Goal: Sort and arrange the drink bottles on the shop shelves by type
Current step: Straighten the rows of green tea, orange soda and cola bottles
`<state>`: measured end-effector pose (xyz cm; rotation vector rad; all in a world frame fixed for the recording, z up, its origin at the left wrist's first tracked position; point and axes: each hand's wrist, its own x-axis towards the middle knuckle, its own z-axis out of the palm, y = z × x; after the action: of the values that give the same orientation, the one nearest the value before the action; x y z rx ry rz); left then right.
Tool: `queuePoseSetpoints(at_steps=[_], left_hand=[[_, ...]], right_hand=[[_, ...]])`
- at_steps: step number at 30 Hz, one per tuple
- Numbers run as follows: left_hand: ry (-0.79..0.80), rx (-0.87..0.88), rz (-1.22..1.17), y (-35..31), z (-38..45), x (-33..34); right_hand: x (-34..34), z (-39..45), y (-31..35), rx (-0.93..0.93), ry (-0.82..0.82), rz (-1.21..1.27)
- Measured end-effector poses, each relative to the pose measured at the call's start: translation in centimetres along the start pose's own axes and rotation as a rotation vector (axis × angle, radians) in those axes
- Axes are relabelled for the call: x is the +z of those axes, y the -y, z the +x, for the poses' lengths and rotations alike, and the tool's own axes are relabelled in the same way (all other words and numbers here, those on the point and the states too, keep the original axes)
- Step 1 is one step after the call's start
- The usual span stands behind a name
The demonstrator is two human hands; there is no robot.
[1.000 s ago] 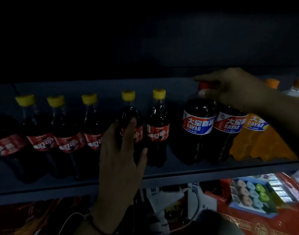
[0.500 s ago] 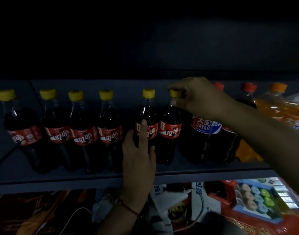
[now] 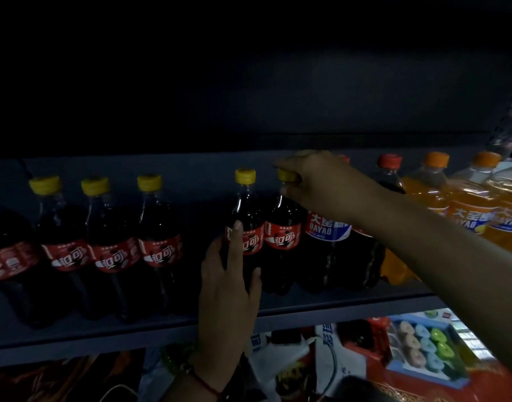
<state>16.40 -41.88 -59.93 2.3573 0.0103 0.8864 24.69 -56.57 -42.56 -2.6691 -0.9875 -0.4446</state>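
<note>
Two small dark cola bottles with yellow caps and red labels stand side by side near the middle of the dark grey shop shelf (image 3: 336, 307). The left hand (image 3: 228, 288) holds the left cola bottle (image 3: 247, 227) low down, its fingers wrapped round the body and one long finger lying up over the red label. The right hand (image 3: 315, 181) comes in from the right side and pinches the yellow cap of the right cola bottle (image 3: 282, 236) from above with curled fingers. The two bottles touch each other.

To the left, past a small gap, three more cola bottles (image 3: 109, 242) of the same kind stand in a row, close together. A bigger dark bottle with a red label (image 3: 5, 256) stands at the far left edge.

Just to the right of the held bottles stands a big dark bottle with a blue and white label (image 3: 325, 245). Next to it is another big dark bottle with a red cap (image 3: 389, 175), partly hidden by the right arm. Further right are big orange drink bottles with orange caps (image 3: 466, 210).

Under the shelf it is dim. A red box (image 3: 422, 384) lies at the lower right, and on it sits a blue tray of round pastel sweets (image 3: 422, 352). A thin red string bracelet (image 3: 202, 382) is round the left wrist.
</note>
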Motion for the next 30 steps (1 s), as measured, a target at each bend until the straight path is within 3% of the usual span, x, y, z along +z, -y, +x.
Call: queuePoseSetpoints(at_steps=[4,8,11,14,23,30], left_hand=[[0.026,0.030,-0.068,0.8,-1.1,-2.5],[-0.034,0.065,0.050,2.8,-1.8,-6.3],[-0.212,-0.053,0.107,5.6,-2.0,-8.6],[-0.185,-0.143,0.021,7.1,-2.3,-9.6],[-0.169,-0.211,0.073,7.4,-3.1,-5.8],[-0.235,-0.261,-0.094,7.6,-3.1,-3.3]], right_hand=[[0.2,0.0,0.3,0.032,0.070,0.042],[0.1,0.0,0.3,0.041,0.040,0.006],[0.1,0.1,1.5,-0.031,-0.094,0.015],[0.7,0.7,3.5,-0.093,-0.112,0.091],[2.1,2.2,4.9,-0.088,-0.092,0.000],[2.1,2.0,4.8,-0.085,-0.088,-0.023]])
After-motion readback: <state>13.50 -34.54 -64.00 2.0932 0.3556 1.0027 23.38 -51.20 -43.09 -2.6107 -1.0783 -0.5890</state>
